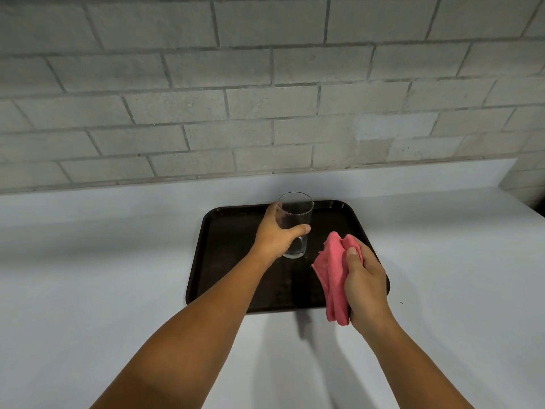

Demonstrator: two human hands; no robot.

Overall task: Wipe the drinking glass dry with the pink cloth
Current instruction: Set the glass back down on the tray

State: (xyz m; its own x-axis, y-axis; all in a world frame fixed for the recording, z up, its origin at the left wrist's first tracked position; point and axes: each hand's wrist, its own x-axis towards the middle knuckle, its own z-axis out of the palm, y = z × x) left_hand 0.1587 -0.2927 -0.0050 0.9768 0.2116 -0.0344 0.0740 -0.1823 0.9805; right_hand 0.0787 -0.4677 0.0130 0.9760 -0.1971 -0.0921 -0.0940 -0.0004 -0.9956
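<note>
A tall clear drinking glass stands upright on the dark tray. My left hand is wrapped around its left side, thumb across the front. To the right, my right hand grips a bunched pink cloth held above the tray's right part. The cloth hangs down past the tray's near edge and does not touch the glass.
The tray lies on a white counter that runs against a grey brick wall. The counter's right end meets a corner of the wall.
</note>
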